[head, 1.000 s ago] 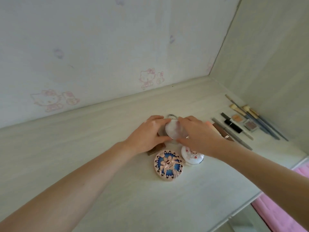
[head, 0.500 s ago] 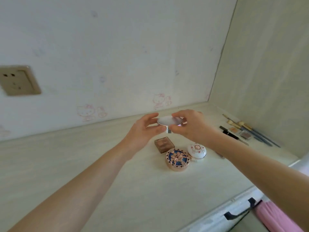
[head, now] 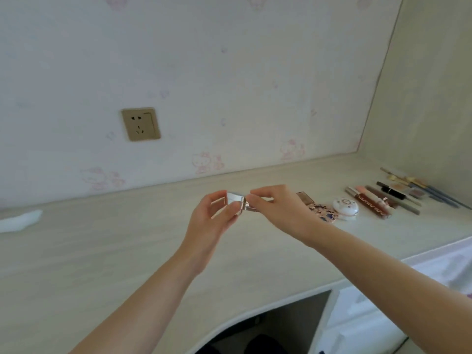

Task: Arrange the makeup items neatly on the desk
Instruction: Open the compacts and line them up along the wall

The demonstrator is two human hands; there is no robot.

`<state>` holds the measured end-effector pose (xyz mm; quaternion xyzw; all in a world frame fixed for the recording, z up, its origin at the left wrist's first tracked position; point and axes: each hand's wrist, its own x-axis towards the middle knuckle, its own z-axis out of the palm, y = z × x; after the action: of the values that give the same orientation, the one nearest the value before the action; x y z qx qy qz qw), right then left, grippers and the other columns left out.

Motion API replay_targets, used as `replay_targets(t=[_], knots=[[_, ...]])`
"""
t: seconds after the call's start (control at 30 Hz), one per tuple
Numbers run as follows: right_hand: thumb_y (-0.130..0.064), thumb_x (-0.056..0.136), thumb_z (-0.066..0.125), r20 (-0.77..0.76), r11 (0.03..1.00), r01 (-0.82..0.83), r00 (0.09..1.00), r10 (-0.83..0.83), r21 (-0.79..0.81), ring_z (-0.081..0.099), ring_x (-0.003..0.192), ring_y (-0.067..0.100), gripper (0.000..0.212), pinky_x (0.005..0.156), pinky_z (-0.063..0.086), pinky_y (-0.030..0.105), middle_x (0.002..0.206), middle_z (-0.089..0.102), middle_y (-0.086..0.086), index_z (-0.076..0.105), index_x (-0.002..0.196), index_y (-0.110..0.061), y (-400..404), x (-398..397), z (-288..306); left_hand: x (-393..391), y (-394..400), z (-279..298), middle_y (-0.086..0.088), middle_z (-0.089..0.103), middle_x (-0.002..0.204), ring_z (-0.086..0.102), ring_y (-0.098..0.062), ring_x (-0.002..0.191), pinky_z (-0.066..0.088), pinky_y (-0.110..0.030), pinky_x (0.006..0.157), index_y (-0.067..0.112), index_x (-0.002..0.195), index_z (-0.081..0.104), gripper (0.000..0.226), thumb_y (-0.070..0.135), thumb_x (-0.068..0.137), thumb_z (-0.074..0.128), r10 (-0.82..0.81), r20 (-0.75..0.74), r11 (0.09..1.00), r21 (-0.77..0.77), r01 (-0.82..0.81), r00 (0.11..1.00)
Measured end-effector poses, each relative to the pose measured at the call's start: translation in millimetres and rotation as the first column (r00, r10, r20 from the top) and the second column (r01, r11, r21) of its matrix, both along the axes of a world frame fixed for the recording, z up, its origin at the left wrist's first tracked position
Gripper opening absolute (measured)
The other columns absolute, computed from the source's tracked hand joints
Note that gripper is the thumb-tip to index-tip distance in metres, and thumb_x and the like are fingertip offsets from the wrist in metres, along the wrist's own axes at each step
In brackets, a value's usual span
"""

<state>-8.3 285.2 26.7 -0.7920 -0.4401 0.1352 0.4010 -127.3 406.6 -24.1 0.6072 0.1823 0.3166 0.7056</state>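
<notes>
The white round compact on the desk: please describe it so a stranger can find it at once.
Start at the desk's right corner, where tubes and brushes lie in a row. Just left of that row sits the white round compact, domed, with a small pink pattern on its lid. The compact beside it is blue and gold.

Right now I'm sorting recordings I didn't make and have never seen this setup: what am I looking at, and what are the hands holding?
There is no machine here. A person wears a wide-angle camera on the head, looking forward and down, so the two bare arms reaching in are their own. The left hand and right hand together hold a small silvery mirror-like item above the pale desk. On the desk at the right lie a white round compact, a blue-patterned compact partly hidden by the right wrist, a row of lip gloss tubes and some brushes. A wall socket sits on the back wall.
</notes>
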Motion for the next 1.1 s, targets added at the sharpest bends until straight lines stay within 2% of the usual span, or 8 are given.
replay_targets(t=[0.17, 0.3, 0.37, 0.43, 0.5, 0.7, 0.87, 1.1], knots=[[-0.037, 0.093, 0.048, -0.062, 0.998, -0.042, 0.997, 0.044, 0.036, 0.04, 0.042, 0.004, 0.027, 0.041, 0.029, 0.013, 0.059, 0.061, -0.013, 0.072, 0.082, -0.033, 15, -22, -12, -22, 11, -15, 0.006, 0.065, 0.118, 0.066, -0.003, 0.1, 0.048, -0.025, 0.083, 0.029, 0.117, 0.059, 0.046, 0.027, 0.075, 0.078, 0.124, -0.043, 0.986, 0.119, -0.118, 0.991], [-0.035, 0.091, 0.047, -0.117, 0.987, -0.158, 0.981, 0.156, -0.014, 0.031, 0.055, 0.017, 0.027, 0.048, 0.026, 0.025, 0.059, 0.043, -0.001, 0.062, 0.07, -0.028, 27, -24, -20, -29, 27, -26, 0.004, 0.066, 0.12, 0.067, -0.012, 0.104, 0.05, -0.033, 0.089, 0.03, 0.118, 0.06, 0.048, 0.028, 0.074, 0.08, 0.111, -0.057, 0.988, 0.116, -0.104, 0.992], [-0.04, 0.088, 0.05, -0.056, 0.977, -0.201, 0.979, 0.197, -0.072, 0.043, 0.057, 0.023, 0.023, 0.051, 0.032, 0.025, 0.07, 0.058, 0.009, 0.065, 0.084, -0.023, 36, -21, -24, -30, 36, -29, 0.002, 0.066, 0.12, 0.063, -0.018, 0.112, 0.048, -0.04, 0.097, 0.028, 0.118, 0.061, 0.053, 0.032, 0.069, 0.08, 0.095, -0.05, 0.993, 0.07, -0.092, 0.994], [-0.042, 0.088, 0.054, 0.038, 0.972, -0.213, 0.975, 0.218, -0.101, 0.062, 0.078, 0.015, 0.023, 0.061, 0.042, 0.02, 0.089, 0.067, -0.001, 0.066, 0.096, -0.023, 47, -17, -27, -30, 47, -31, -0.001, 0.066, 0.12, 0.058, -0.022, 0.119, 0.045, -0.045, 0.101, 0.026, 0.117, 0.062, 0.054, 0.034, 0.066, 0.079, 0.087, -0.03, 0.996, 0.037, -0.086, 0.996], [-0.04, 0.088, 0.057, 0.081, 0.972, -0.208, 0.973, 0.217, -0.108, 0.062, 0.09, 0.0, 0.02, 0.066, 0.042, 0.008, 0.098, 0.067, -0.016, 0.066, 0.103, -0.03, 57, -15, -29, -33, 56, -33, -0.002, 0.067, 0.119, 0.057, -0.024, 0.12, 0.045, -0.046, 0.101, 0.026, 0.117, 0.063, 0.052, 0.033, 0.067, 0.078, 0.078, -0.026, 0.996, 0.039, -0.077, 0.997], [-0.042, 0.088, 0.06, 0.113, 0.955, -0.269, 0.952, 0.283, -0.124, 0.06, 0.096, -0.002, 0.032, 0.079, 0.048, 0.012, 0.111, 0.061, -0.023, 0.059, 0.118, -0.03, 77, -13, -34, -41, 70, -36, 0.005, 0.071, 0.108, 0.07, -0.017, 0.096, 0.052, -0.017, 0.072, 0.026, 0.116, 0.062, 0.052, 0.021, 0.067, 0.08, 0.092, 0.002, 0.994, 0.059, -0.092, 0.996], [-0.049, 0.079, 0.07, 0.047, 0.905, -0.372, 0.92, 0.389, -0.206, 0.056, 0.11, 0.002, 0.063, 0.092, 0.05, 0.025, 0.129, 0.053, -0.022, 0.045, 0.135, -0.034, 79, -14, -30, -47, 68, -39, -0.001, 0.071, 0.105, 0.071, -0.018, 0.093, 0.054, -0.02, 0.073, 0.022, 0.111, 0.065, 0.047, 0.002, 0.071, 0.077, 0.082, 0.017, 0.988, 0.126, -0.084, 0.996], [-0.04, 0.068, 0.083, 0.074, 0.867, -0.454, 0.876, 0.476, -0.203, 0.057, 0.097, -0.008, 0.073, 0.081, 0.045, 0.004, 0.126, 0.058, -0.021, 0.052, 0.134, -0.032, 86, -13, -26, -55, 65, -42, -0.005, 0.067, 0.113, 0.069, -0.023, 0.098, 0.056, -0.031, 0.079, 0.023, 0.114, 0.063, 0.055, 0.013, 0.062, 0.081, 0.048, -0.01, 0.984, 0.175, -0.045, 0.999]])
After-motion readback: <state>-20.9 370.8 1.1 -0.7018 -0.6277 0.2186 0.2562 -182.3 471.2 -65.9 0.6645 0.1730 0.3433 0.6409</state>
